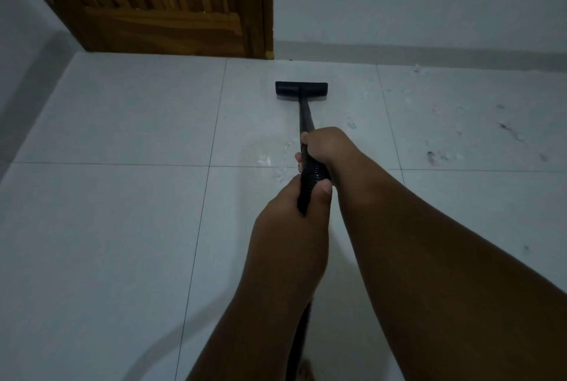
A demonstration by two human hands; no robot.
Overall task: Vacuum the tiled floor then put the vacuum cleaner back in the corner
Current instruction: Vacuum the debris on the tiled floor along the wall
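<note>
A black vacuum floor head point(301, 89) lies flat on the pale tiled floor point(122, 212), a short way from the far wall. Its black wand point(304, 118) runs back toward me to a ribbed hose point(311, 179). My right hand point(325, 147) grips the wand where it meets the hose. Just behind it, my left hand point(291, 212) grips the ribbed hose with the thumb on top. The vacuum's body is out of view.
White scraps and dark specks of debris point(445, 153) litter the tiles to the right of the wand, with a few white bits point(283, 170) near my hands. A wooden door point(171, 3) stands at the back left, and a grey skirting point(429, 53) runs along the far wall.
</note>
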